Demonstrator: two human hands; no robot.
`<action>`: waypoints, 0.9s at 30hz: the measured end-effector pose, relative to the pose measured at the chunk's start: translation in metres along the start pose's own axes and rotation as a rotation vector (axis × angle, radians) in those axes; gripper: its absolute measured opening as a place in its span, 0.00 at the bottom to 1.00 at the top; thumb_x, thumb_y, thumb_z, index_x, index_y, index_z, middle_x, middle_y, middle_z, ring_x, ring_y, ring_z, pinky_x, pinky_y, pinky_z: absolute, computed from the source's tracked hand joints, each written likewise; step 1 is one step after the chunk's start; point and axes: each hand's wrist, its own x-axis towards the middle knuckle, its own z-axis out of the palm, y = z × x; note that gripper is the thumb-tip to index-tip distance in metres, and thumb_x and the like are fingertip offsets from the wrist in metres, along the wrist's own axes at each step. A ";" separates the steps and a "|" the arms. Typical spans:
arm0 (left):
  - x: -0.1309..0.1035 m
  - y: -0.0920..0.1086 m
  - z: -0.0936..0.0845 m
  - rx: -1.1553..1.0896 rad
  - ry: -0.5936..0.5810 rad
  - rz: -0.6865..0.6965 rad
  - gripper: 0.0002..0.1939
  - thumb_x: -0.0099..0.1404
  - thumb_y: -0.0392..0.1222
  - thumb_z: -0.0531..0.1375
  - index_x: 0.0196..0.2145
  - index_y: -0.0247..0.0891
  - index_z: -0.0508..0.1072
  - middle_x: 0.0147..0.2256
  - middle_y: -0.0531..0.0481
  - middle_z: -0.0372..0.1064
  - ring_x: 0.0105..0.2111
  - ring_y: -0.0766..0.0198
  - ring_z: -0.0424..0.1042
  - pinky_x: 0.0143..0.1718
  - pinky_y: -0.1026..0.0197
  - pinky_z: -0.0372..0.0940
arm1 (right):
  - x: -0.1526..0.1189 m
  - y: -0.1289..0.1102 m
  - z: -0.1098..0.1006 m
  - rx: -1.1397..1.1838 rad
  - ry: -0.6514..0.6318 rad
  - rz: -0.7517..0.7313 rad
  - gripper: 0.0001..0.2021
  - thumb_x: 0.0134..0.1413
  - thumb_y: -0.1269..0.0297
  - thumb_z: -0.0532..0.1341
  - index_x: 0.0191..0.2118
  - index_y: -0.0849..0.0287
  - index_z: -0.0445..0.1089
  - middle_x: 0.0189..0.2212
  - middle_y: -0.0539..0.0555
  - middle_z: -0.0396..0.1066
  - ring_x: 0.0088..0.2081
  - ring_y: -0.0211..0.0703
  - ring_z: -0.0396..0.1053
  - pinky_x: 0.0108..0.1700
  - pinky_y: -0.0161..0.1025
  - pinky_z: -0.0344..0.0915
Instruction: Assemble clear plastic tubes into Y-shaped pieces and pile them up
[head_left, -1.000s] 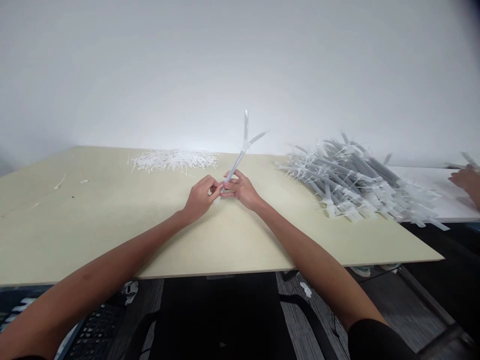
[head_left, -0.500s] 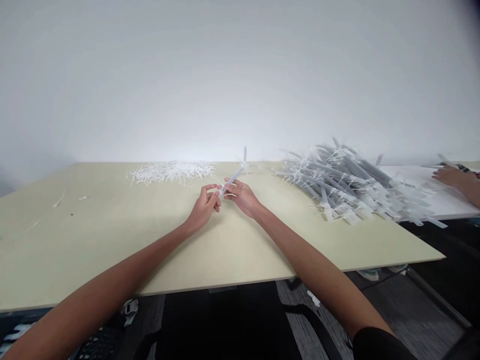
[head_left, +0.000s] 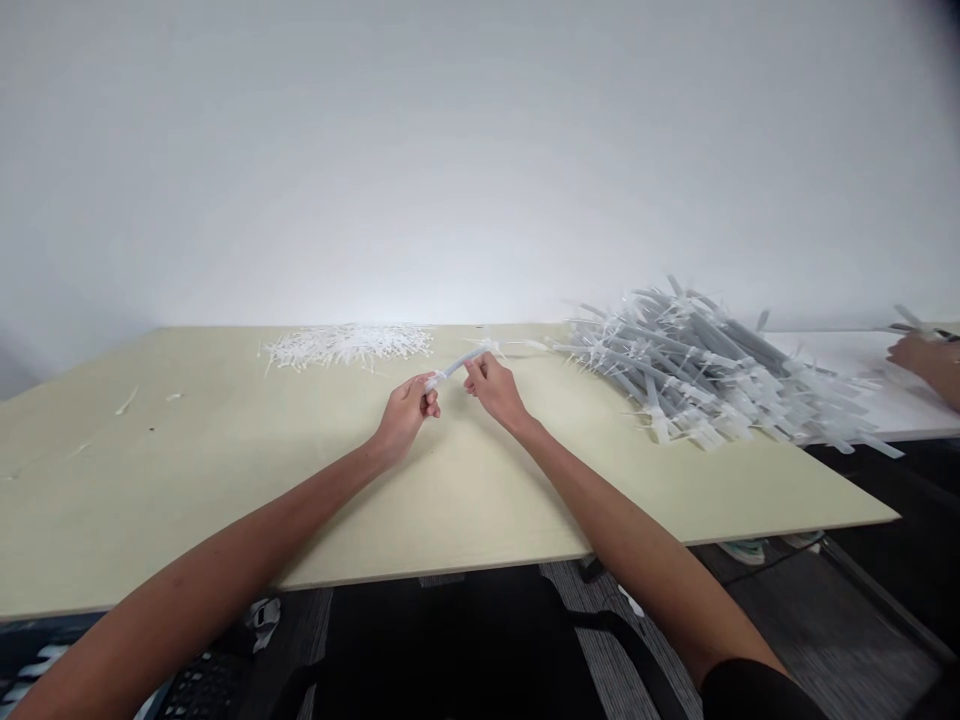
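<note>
A thin grey tube (head_left: 460,363) with whitish clear ties on it is held over the middle of the table. My left hand (head_left: 407,412) is closed on its lower left end. My right hand (head_left: 495,390) is closed too, its fingers pinching the tube nearer the upper right end. White ties stick out past the right fingers, somewhat blurred. The tube slants up to the right, slightly bent, with a short stretch showing between my hands.
Small white cable ties (head_left: 349,345) lie in a heap at the back left. A big pile of grey tubes (head_left: 690,350) covers the back right. Another person's hand (head_left: 919,355) is at the far right. Loose ties (head_left: 126,402) lie left on the pale table (head_left: 450,520).
My right hand has shifted along the tube, away from my left hand, and its fingers have closed. The tube's far end has tipped down. The other person's hand moved slightly right.
</note>
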 end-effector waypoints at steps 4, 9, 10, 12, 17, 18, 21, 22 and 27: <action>-0.006 0.003 0.006 -0.012 -0.003 -0.007 0.16 0.62 0.44 0.54 0.45 0.31 0.66 0.23 0.57 0.55 0.21 0.72 0.58 0.28 0.64 0.60 | 0.004 0.001 -0.012 -0.214 0.135 -0.050 0.17 0.59 0.59 0.50 0.53 0.57 0.55 0.29 0.50 0.69 0.30 0.41 0.68 0.35 0.38 0.62; -0.010 0.002 0.010 0.085 -0.049 -0.017 0.17 0.63 0.45 0.52 0.46 0.32 0.66 0.23 0.56 0.57 0.22 0.70 0.59 0.30 0.63 0.60 | 0.010 0.006 -0.025 -0.502 0.169 0.032 0.32 0.56 0.66 0.52 0.65 0.53 0.39 0.39 0.56 0.69 0.37 0.46 0.68 0.35 0.39 0.61; -0.011 0.002 0.010 0.124 -0.067 -0.003 0.17 0.64 0.46 0.52 0.46 0.32 0.67 0.23 0.56 0.57 0.22 0.70 0.59 0.30 0.63 0.60 | 0.011 0.007 -0.027 -0.546 0.148 0.064 0.34 0.56 0.66 0.52 0.65 0.52 0.37 0.40 0.57 0.69 0.37 0.47 0.68 0.35 0.39 0.61; -0.014 0.002 0.011 0.217 -0.109 0.036 0.19 0.65 0.48 0.50 0.47 0.33 0.67 0.23 0.56 0.57 0.23 0.69 0.60 0.31 0.62 0.60 | 0.012 0.010 -0.030 -0.620 0.100 0.117 0.36 0.56 0.65 0.54 0.66 0.52 0.36 0.40 0.58 0.69 0.38 0.49 0.68 0.34 0.40 0.61; -0.026 0.007 0.013 0.479 -0.269 0.151 0.22 0.67 0.51 0.48 0.53 0.36 0.64 0.25 0.54 0.61 0.26 0.67 0.61 0.35 0.61 0.59 | 0.012 0.008 -0.031 -0.700 0.087 0.152 0.29 0.58 0.59 0.53 0.63 0.57 0.44 0.43 0.61 0.68 0.41 0.53 0.68 0.37 0.43 0.61; -0.028 0.009 0.014 0.527 -0.316 0.174 0.23 0.67 0.51 0.48 0.54 0.37 0.63 0.27 0.52 0.62 0.28 0.66 0.62 0.36 0.61 0.59 | 0.011 0.006 -0.030 -0.699 0.098 0.148 0.28 0.59 0.58 0.51 0.62 0.58 0.45 0.43 0.62 0.68 0.41 0.53 0.69 0.38 0.43 0.61; -0.032 0.017 0.021 0.684 -0.396 0.280 0.24 0.66 0.52 0.50 0.55 0.39 0.62 0.34 0.48 0.67 0.35 0.62 0.65 0.41 0.59 0.59 | 0.008 0.000 -0.030 -0.669 0.144 0.104 0.24 0.62 0.59 0.47 0.62 0.59 0.45 0.42 0.62 0.69 0.40 0.52 0.69 0.38 0.44 0.61; -0.033 0.021 0.026 0.727 -0.399 0.322 0.24 0.65 0.52 0.52 0.55 0.39 0.62 0.36 0.47 0.68 0.37 0.61 0.65 0.43 0.58 0.59 | 0.007 -0.002 -0.030 -0.645 0.163 0.090 0.24 0.62 0.59 0.46 0.62 0.59 0.45 0.42 0.61 0.69 0.39 0.51 0.69 0.38 0.44 0.61; -0.033 0.038 0.058 0.625 -0.429 0.320 0.27 0.64 0.53 0.54 0.58 0.41 0.59 0.41 0.45 0.69 0.40 0.58 0.67 0.44 0.58 0.60 | 0.000 -0.013 -0.032 -0.466 0.238 0.013 0.25 0.61 0.53 0.46 0.61 0.55 0.47 0.37 0.57 0.68 0.35 0.49 0.67 0.38 0.44 0.62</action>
